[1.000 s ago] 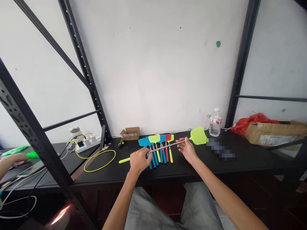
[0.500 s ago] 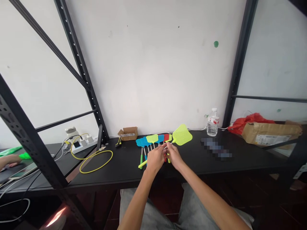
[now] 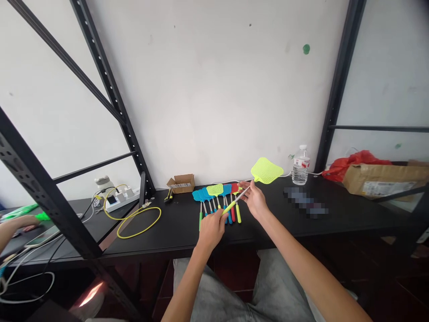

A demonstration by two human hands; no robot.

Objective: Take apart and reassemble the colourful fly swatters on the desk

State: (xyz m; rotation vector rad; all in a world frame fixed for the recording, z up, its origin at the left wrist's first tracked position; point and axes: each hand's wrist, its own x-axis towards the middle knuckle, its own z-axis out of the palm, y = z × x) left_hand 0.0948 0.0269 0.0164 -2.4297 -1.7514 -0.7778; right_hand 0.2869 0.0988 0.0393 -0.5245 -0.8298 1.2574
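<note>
Working at a black desk [image 3: 187, 237] against a white wall [image 3: 214, 89], between black steel shelf uprights [image 3: 338, 89], the person held one fly swatter [image 3: 266, 170] above the desk, its lime mesh head angled toward the wall. The left hand [image 3: 210, 231] had its grip closed around the yellow handle [image 3: 229, 207], while the right hand [image 3: 254, 201] had its grip pinching the metal shaft [image 3: 244, 192] between thumb and fingers. Just below lay a fanned row of about six more swatters [image 3: 215, 189]; their blue, lime and red heads overlapped, hiding the exact count. The desk also carried one water bottle [image 3: 300, 166], one small cardboard box [image 3: 181, 183], one yellow cable [image 3: 139, 222] and one power strip [image 3: 120, 200]. One cardboard parcel [image 3: 382, 180] sat at the far right beside one red plastic bag [image 3: 355, 163]. At far left, a co-worker's hand [image 3: 20, 221] rested near one phone [image 3: 42, 237].
</note>
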